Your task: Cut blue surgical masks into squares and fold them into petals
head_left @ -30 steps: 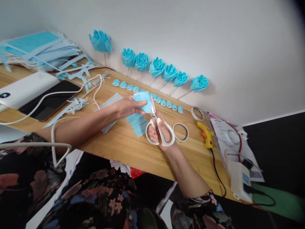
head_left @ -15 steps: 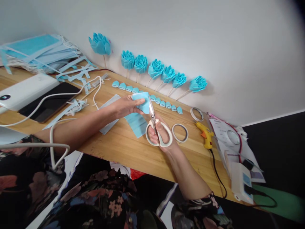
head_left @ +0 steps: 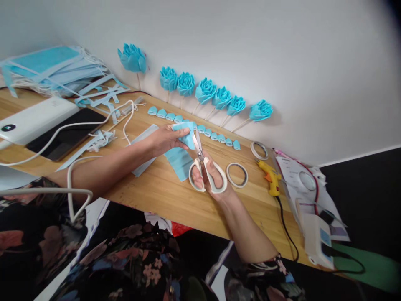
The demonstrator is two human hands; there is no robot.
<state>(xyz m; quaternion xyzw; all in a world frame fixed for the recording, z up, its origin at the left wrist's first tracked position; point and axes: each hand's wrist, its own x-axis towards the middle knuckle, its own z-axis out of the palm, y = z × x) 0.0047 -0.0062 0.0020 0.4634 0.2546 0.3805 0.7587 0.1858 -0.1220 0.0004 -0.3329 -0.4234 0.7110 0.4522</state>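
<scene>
My left hand [head_left: 169, 138] pinches a small blue piece of mask fabric [head_left: 187, 133] between thumb and fingers. White-handled scissors [head_left: 216, 179] are in my right hand [head_left: 213, 169], fingers through the loops. The parted blades point up at the right edge of the held piece. On the table below lies a pleated blue fabric strip [head_left: 180, 163], with a paler strip [head_left: 145, 167] under my left wrist. Behind my hands runs a row of small folded blue petals [head_left: 214, 136], partly hidden by the held piece.
Blue fabric flowers [head_left: 206, 90] on sticks lean along the wall. Tape rolls [head_left: 228, 175] and a yellow glue gun [head_left: 273, 184] lie right. Left are stacked masks [head_left: 46, 62], fabric scraps [head_left: 108, 98], a white power bank [head_left: 37, 119], a dark phone [head_left: 62, 138] and a white cable [head_left: 70, 205].
The scissor handles have spread wider and the blades have parted at the fabric's right edge. The blue piece has bent a little; my left hand keeps its grip.
</scene>
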